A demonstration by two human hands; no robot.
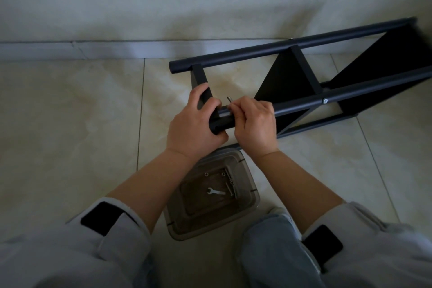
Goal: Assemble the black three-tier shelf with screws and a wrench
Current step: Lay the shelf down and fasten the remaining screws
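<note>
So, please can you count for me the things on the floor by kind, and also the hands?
Black shelf frame, lying on its side: 1
Clear plastic tray: 1
Wrench in the tray: 1
Hands, left hand and right hand: 2
Total: 5
The small hardware in the tray is too small to count.

Left hand (195,121) grips with curled fingers; right hand (254,124) pinches beside it, forearms bare.

Rolled pale grey sleeves (112,224), black cuff tabs (102,218), light jeans (268,241)
</note>
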